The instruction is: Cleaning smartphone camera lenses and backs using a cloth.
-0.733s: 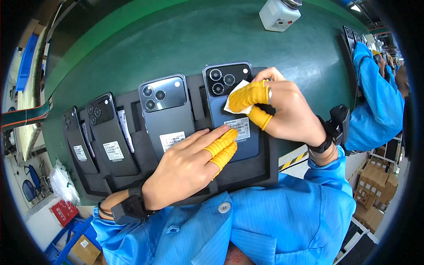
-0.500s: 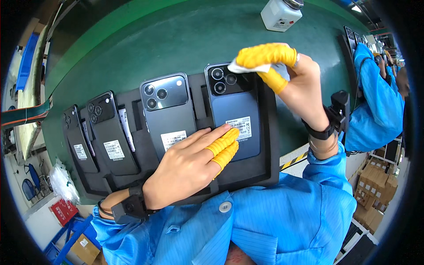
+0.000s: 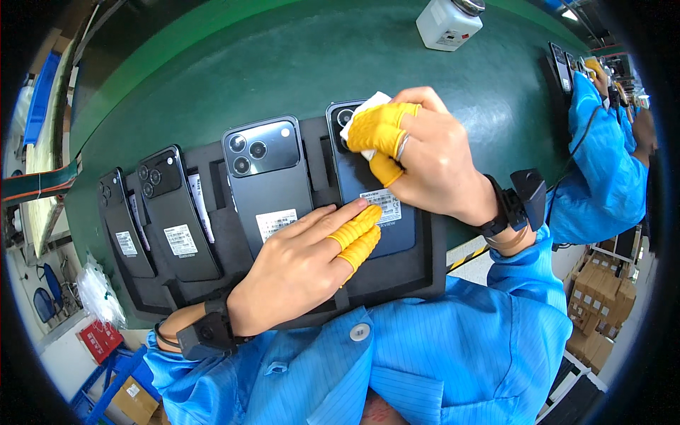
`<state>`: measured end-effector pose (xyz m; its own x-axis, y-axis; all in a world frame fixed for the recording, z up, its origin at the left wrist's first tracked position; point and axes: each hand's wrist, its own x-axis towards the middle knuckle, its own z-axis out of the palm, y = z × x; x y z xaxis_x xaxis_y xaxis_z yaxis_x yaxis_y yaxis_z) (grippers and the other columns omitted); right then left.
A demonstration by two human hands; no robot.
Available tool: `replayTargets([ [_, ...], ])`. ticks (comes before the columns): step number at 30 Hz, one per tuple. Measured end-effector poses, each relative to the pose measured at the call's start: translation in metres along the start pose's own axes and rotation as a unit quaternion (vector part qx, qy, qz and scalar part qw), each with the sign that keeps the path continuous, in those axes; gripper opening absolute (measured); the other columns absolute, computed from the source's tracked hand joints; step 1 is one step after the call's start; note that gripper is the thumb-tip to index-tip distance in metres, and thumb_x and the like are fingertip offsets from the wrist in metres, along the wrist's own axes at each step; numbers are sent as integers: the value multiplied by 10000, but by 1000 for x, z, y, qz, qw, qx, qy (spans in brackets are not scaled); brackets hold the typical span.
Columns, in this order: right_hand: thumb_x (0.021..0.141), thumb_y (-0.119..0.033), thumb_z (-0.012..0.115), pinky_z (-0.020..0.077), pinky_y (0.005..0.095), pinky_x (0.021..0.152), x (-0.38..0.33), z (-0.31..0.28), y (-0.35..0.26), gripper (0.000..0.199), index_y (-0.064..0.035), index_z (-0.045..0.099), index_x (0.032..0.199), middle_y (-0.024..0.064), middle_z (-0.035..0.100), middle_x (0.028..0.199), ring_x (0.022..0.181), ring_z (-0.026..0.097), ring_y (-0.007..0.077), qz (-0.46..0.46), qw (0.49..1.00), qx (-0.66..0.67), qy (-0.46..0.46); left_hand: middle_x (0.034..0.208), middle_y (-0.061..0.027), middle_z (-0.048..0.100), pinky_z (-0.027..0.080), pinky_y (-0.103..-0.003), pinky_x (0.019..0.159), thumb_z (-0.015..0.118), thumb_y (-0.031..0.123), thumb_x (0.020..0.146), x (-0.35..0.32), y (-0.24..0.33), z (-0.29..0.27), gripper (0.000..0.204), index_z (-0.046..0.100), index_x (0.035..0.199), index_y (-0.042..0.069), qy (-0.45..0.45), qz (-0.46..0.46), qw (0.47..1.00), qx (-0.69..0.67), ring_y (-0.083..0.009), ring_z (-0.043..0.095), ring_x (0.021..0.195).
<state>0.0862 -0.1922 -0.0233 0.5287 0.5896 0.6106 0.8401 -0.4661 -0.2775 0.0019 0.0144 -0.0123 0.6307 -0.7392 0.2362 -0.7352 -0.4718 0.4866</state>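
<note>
My right hand [image 3: 438,152], with yellow finger cots, pinches a folded white wipe [image 3: 368,112] against the camera end of a dark blue phone [image 3: 393,239]. That hand hides part of the lenses. Across the phone's white label lie the outstretched fingers of my left hand [image 3: 290,265], some also in yellow cots. The phone rests back side up at the right end of a black tray [image 3: 433,248]. To its left in the tray are a grey phone [image 3: 278,195] and two darker phones [image 3: 177,209] [image 3: 122,216], all showing cameras and labels.
A white bottle [image 3: 446,27] with a metal cap stands on the green bench [image 3: 283,71] at the far side. A clear plastic bag [image 3: 99,290] hangs by the left edge. At right, a co-worker's blue sleeve [image 3: 591,163] and more phones [image 3: 559,65] show.
My right hand has come down and left with the wipe, from above the phone's upper right onto its camera area. The left hand has stayed nearly still.
</note>
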Motion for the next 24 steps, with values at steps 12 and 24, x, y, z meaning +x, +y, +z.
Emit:
replayTargets([
  [12, 586, 31, 681, 498, 399, 833, -12, -20, -1, 260, -33, 688, 838, 82, 694, 856, 764, 649, 238, -2, 993, 54, -106, 1150, -128, 653, 539, -364, 899, 702, 69, 727, -1, 0, 1, 334, 681, 1056, 14, 3, -5, 1000, -7, -264, 618, 1124],
  [24, 761, 50, 661, 471, 322, 877, 0, -27, 26, 189, -55, 701, 913, 59, 723, 942, 884, 677, 213, 102, 985, 133, 38, 1171, -111, 651, 532, -378, 923, 703, 62, 738, 0, 1, 0, 334, 681, 1068, 20, 4, -7, 1000, -13, -262, 605, 1152],
])
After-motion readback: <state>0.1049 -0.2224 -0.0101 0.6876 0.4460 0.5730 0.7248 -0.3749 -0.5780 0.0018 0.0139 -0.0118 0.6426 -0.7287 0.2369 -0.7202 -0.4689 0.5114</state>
